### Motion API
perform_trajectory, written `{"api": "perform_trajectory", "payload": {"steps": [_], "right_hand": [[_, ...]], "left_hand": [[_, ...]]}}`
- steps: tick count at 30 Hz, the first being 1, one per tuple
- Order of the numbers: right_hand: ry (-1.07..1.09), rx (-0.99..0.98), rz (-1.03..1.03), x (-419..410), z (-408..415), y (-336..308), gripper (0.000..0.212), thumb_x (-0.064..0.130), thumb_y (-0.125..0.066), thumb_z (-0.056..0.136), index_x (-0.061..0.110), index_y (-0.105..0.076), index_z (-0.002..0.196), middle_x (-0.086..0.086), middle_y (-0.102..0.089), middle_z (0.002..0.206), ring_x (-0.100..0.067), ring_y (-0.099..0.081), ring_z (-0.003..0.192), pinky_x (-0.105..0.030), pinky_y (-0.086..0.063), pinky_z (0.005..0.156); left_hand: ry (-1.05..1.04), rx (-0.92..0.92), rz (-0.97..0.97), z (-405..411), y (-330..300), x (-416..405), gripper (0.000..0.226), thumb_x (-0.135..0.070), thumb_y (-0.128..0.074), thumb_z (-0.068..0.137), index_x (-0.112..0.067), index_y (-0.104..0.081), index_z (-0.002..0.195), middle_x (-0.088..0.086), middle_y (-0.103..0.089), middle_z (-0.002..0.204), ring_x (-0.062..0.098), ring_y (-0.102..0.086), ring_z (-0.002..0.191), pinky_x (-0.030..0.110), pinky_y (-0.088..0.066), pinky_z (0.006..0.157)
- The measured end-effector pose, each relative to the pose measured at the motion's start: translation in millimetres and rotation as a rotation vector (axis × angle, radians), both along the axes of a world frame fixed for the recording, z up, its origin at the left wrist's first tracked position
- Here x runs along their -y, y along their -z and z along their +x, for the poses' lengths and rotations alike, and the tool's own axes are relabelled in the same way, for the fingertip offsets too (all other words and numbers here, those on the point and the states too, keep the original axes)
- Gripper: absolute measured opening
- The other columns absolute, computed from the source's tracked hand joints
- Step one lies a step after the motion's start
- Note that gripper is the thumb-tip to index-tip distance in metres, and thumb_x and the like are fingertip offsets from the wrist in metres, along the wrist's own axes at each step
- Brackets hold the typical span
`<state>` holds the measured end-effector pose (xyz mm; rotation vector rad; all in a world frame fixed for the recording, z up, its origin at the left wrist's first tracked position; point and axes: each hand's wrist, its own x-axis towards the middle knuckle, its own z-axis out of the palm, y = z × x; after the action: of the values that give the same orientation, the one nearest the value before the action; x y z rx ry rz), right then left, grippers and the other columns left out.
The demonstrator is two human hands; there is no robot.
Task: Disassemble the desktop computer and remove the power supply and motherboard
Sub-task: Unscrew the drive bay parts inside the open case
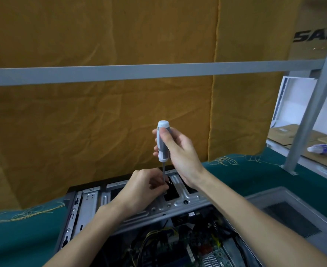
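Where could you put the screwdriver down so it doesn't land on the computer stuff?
Bare green mat lies right of the open case, between the yellow cloth and the grey side panel. More mat shows left of the case. It is crowded inside the case, with cables, and where both hands work the screwdriver.

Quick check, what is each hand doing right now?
Left hand: fingers pinched round the lower shaft of the screwdriver, steadying the tip at the computer case.
Right hand: grip curled round the screwdriver handle, held upright.
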<state>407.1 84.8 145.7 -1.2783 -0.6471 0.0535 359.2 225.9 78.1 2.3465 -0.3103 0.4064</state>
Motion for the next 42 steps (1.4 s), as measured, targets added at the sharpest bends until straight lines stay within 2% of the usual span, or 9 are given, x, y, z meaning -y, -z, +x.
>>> {"api": "perform_trajectory", "payload": {"steps": [6, 11, 16, 19, 22, 28, 34, 39, 42], "right_hand": [[-0.034, -0.114, 0.016, -1.1, 4.2, 2.7, 0.055, 0.057, -0.038, 0.105, 0.006, -0.055, 0.119, -0.008, -0.068, 0.081, -0.021, -0.06, 0.07, -0.042, -0.05, 0.079], [-0.002, -0.014, 0.011, -1.2, -1.0, 2.3, 0.053, 0.058, -0.056, 0.095, 0.007, -0.051, 0.104, -0.004, -0.063, 0.082, -0.014, -0.058, 0.062, -0.03, -0.049, 0.064], [-0.066, -0.057, 0.01, 1.5, -2.5, 0.4, 0.068, 0.062, -0.037, 0.096, 0.004, -0.07, 0.11, -0.007, -0.063, 0.083, -0.017, -0.058, 0.072, -0.033, -0.05, 0.074], [-0.064, -0.027, -0.017, -1.5, -3.3, -0.9, 0.071, 0.067, -0.04, 0.096, 0.0, -0.055, 0.113, -0.005, -0.058, 0.079, -0.013, -0.054, 0.066, -0.028, -0.047, 0.065], [-0.057, 0.002, -0.021, -2.9, -3.5, -0.7, 0.052, 0.058, -0.057, 0.09, 0.009, -0.047, 0.105, -0.001, -0.059, 0.078, -0.01, -0.055, 0.06, -0.023, -0.047, 0.059], [-0.102, -0.073, -0.01, 0.4, 2.3, 0.0, 0.069, 0.065, -0.034, 0.099, 0.008, -0.073, 0.102, -0.006, -0.063, 0.077, -0.019, -0.059, 0.068, -0.035, -0.053, 0.075], [-0.07, -0.039, -0.018, -3.2, 1.7, -0.1, 0.059, 0.065, -0.06, 0.091, 0.008, -0.05, 0.104, -0.002, -0.059, 0.078, -0.012, -0.055, 0.061, -0.028, -0.049, 0.065], [-0.124, -0.064, -0.033, -1.7, 2.5, 0.9, 0.071, 0.065, -0.032, 0.099, 0.007, -0.073, 0.102, -0.006, -0.062, 0.076, -0.019, -0.059, 0.067, -0.033, -0.053, 0.074], [-0.15, -0.049, -0.056, -5.1, 0.7, -0.2, 0.065, 0.072, -0.044, 0.095, 0.011, -0.06, 0.111, -0.001, -0.057, 0.074, -0.011, -0.052, 0.063, -0.025, -0.049, 0.067]], "left_hand": [[0.031, -0.071, 0.055, 2.8, -2.2, -9.3, 0.017, -0.014, -0.082, 0.084, -0.026, -0.073, 0.092, -0.017, -0.075, 0.083, -0.001, -0.071, 0.084, 0.026, -0.059, 0.076], [0.012, -0.042, 0.065, 0.5, 1.5, -4.8, 0.018, -0.019, -0.082, 0.084, -0.03, -0.07, 0.09, -0.02, -0.071, 0.081, 0.0, -0.068, 0.079, 0.016, -0.052, 0.067], [-0.001, -0.004, 0.074, -2.4, 5.0, 1.2, 0.016, -0.02, -0.08, 0.087, -0.031, -0.069, 0.088, -0.02, -0.068, 0.083, 0.005, -0.066, 0.077, 0.011, -0.046, 0.063], [0.0, 0.0, 0.075, -2.6, 5.7, 0.7, 0.016, -0.018, -0.079, 0.087, -0.031, -0.071, 0.087, -0.02, -0.069, 0.082, 0.005, -0.067, 0.078, 0.011, -0.047, 0.064], [-0.022, 0.012, 0.081, -1.7, 5.5, -0.7, 0.014, -0.02, -0.082, 0.085, -0.031, -0.073, 0.084, -0.022, -0.07, 0.079, 0.003, -0.068, 0.076, 0.011, -0.047, 0.065], [-0.043, 0.014, 0.058, 1.4, 6.2, -0.3, 0.014, -0.028, -0.084, 0.082, -0.031, -0.07, 0.082, -0.018, -0.07, 0.075, 0.006, -0.067, 0.07, 0.015, -0.049, 0.061], [0.014, -0.021, 0.06, -0.5, 2.5, -2.8, 0.013, -0.017, -0.079, 0.084, -0.028, -0.072, 0.087, -0.015, -0.07, 0.075, 0.007, -0.068, 0.072, 0.014, -0.049, 0.062], [0.015, -0.009, 0.055, -1.4, 2.8, -0.1, 0.012, -0.015, -0.077, 0.084, -0.026, -0.072, 0.086, -0.012, -0.07, 0.074, 0.01, -0.067, 0.07, 0.016, -0.05, 0.061], [0.012, -0.002, 0.05, -1.2, 3.4, -0.2, 0.014, -0.014, -0.077, 0.083, -0.026, -0.072, 0.085, -0.012, -0.07, 0.074, 0.011, -0.068, 0.07, 0.017, -0.051, 0.061]]}}
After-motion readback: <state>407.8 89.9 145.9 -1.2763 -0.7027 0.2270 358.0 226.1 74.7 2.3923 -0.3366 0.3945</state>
